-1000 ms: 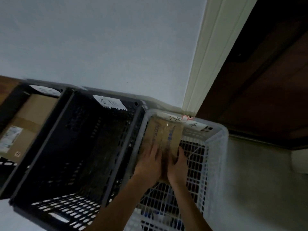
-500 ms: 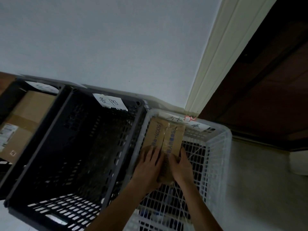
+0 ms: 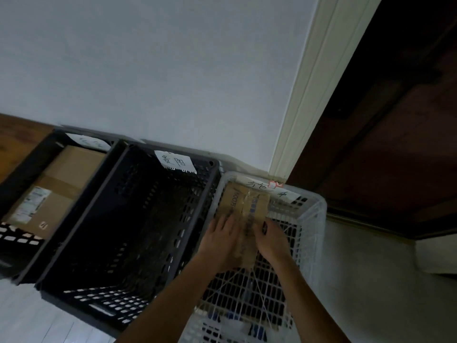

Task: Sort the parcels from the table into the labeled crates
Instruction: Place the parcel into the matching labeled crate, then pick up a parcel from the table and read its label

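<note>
Head view, two hands [image 3: 247,240] on one parcel [image 3: 243,206], three crates [image 3: 314,219]

Pale, light-toned floor [image 3: 29,318] carries three perforated plastic crates in a row against the far wall: black crate at left [image 3: 29,167], dark grey crate at centre [image 3: 81,246], white crate at right [image 3: 311,233], sides touching.

Black crate [image 3: 128,219] label [image 3: 176,162]: "贵阳".

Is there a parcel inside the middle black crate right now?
No, the middle black crate holds nothing visible; the hands press a parcel in the white crate.
</note>
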